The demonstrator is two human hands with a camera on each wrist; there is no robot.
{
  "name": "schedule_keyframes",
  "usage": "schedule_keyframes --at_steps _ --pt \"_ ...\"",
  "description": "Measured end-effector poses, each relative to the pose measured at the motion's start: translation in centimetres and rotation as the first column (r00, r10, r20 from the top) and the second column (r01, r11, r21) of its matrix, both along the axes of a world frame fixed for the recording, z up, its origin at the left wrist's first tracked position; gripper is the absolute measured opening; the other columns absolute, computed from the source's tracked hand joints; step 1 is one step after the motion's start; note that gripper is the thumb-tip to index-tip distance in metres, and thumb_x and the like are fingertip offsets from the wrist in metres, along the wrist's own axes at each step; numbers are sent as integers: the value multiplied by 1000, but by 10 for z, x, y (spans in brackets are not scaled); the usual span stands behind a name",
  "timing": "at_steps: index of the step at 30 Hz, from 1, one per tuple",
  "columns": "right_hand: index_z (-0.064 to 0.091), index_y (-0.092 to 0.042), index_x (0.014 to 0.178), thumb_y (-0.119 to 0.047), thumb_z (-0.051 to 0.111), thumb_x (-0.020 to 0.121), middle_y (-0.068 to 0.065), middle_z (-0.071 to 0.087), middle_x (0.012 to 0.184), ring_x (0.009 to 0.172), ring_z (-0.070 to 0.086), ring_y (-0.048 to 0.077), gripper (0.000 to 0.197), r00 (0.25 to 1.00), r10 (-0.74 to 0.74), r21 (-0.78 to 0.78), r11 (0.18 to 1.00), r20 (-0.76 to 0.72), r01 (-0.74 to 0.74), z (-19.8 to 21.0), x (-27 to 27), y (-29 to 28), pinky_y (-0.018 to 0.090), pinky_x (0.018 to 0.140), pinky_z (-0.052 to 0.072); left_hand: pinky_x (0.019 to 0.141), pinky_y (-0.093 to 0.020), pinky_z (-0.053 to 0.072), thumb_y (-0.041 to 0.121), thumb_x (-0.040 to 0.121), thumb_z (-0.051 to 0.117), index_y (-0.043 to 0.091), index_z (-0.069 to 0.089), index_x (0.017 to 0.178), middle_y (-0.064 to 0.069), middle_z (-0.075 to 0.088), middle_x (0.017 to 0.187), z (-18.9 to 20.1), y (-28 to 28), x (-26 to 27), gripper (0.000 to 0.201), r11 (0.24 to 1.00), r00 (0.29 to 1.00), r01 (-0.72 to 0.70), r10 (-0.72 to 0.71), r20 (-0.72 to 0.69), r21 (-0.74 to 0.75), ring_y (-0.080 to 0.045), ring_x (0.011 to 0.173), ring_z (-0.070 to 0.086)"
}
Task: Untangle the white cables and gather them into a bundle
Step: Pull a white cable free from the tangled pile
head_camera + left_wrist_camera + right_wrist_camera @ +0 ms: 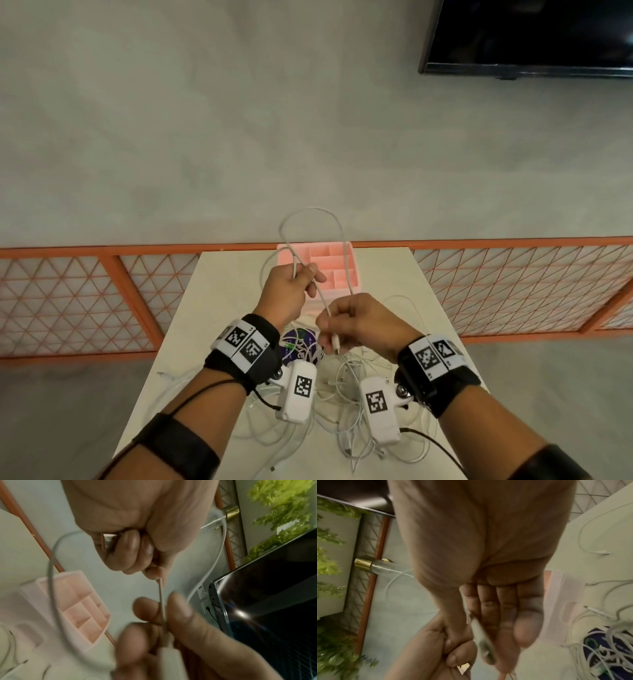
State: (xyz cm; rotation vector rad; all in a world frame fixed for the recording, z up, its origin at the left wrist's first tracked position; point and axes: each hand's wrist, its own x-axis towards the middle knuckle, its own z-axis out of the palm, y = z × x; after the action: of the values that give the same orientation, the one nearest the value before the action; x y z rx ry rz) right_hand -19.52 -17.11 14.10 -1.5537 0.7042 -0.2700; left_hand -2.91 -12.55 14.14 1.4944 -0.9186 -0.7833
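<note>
I hold one white cable (310, 212) up above the table; it arches in a loop over the pink organiser. My left hand (291, 284) grips the looped strands in a fist, seen close in the left wrist view as the left hand (137, 550) with the cable (161, 595) running out below it. My right hand (346, 322) pinches the cable's end just above its plug (336, 342); the right wrist view shows the plug (479, 630) lying against the fingers (506, 608). A tangle of white cables (346, 411) lies on the table under my wrists.
A pink compartment organiser (322, 263) stands at the table's far end. A dark purple round object (298, 339) sits under the tangle. The white table (212, 308) is narrow, with an orange lattice fence (102, 294) behind it. A black screen (531, 34) hangs at upper right.
</note>
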Motion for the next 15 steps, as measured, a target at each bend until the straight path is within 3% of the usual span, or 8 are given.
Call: schedule_keyframes --at_steps 3,5,7,9,12,15 --pt "65 2 96 -8 56 97 17 65 70 49 56 21 13 993 -113 20 994 44 112 -6 0 -4 26 48 43 42 -22 26 37 101 54 6 74 92 1 53 62 -8 5 3 38 995 999 39 -40 6 91 -10 43 35" --pt "63 0 97 -7 49 99 10 58 61 43 46 17 16 937 -331 59 943 108 327 -5 -4 -16 24 44 36 40 -21 25 53 99 47 8 71 102 1 53 66 -14 10 9 52 983 986 68 -41 -159 172 -10 47 35" --pt "62 -5 96 -6 42 100 2 47 57 41 38 13 20 828 -540 95 842 150 531 -5 -14 -34 22 42 28 40 -19 23 58 101 37 4 68 109 -2 54 68 -21 14 15 62 974 921 103 -18 -388 200 -11 48 35" --pt "62 -9 95 -5 38 98 -2 41 56 42 33 11 25 710 -689 85 724 148 685 -6 -28 -53 20 42 23 40 -18 24 45 105 34 -3 65 115 -6 54 69 -27 18 20 58 975 859 114 1 -512 193 -12 48 35" --pt "63 -7 105 -8 37 99 0 42 61 46 33 13 27 596 -801 23 598 55 801 -20 -52 -85 22 44 24 40 -20 30 15 101 40 -12 62 116 -10 56 69 -33 23 23 37 971 880 134 -24 -474 200 -15 47 41" --pt "60 5 112 -7 42 97 7 48 71 55 41 18 26 586 -788 -172 614 -189 770 -45 -74 -112 27 48 36 40 -21 32 10 101 44 -9 65 108 -12 57 69 -38 27 24 29 954 944 192 -116 -308 231 -17 46 44"
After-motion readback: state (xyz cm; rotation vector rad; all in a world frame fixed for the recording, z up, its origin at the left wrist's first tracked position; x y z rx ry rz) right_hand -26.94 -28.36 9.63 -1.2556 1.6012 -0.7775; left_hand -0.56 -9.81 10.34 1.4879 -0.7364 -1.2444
